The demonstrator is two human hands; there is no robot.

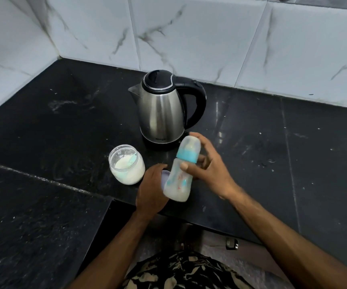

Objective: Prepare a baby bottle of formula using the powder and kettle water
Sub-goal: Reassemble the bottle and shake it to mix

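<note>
Lid (165, 177) mostly hidden between left hand (150, 189) and bottle (179, 178).

A capped baby bottle (178, 176) with a teal collar is held tilted at centre frame, milky liquid inside. An open glass jar (126, 164) of white powder, a scoop within, stands left of it. A lidded steel kettle (162, 109) stands upright behind.

Two bare forearms without sleeves, watches or rings are seen rising from the lower edge of the frame to the left hand (150, 188) and right hand (208, 170), and a garment (181, 272) patterned with black, tan and cream leaves is worn at bottom centre.
</note>
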